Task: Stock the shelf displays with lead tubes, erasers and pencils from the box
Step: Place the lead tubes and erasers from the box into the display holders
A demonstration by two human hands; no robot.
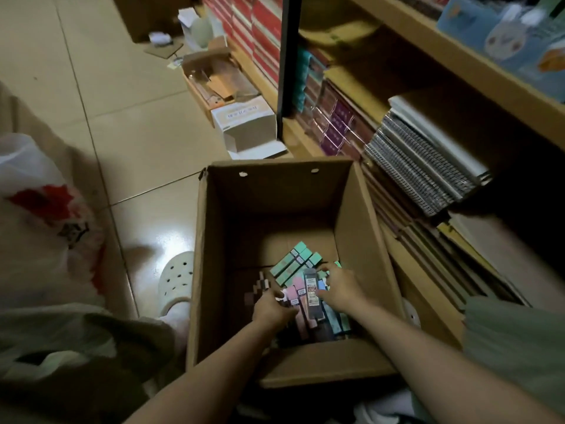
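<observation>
A person's left hand (270, 309) and right hand (339, 287) reach deep into a corrugated cardboard box (363, 240) on a glossy tiled floor (122, 123), fingers curled around slim packs (301, 293) in pink, mint and grey lying loose on its bottom. The small, rigid, smooth-wrapped packs are probably light and slippery; gathering them by their long sides looks safest. Spiral notebooks (425, 166) fill the wooden shelf (458, 56) alongside.

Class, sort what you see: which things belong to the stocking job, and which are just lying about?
Part of the job: cardboard box, small packs inside it, left hand, right hand, shelf.

Lying about: plastic bag, white carton, open tray of scraps, spiral notebooks.
</observation>
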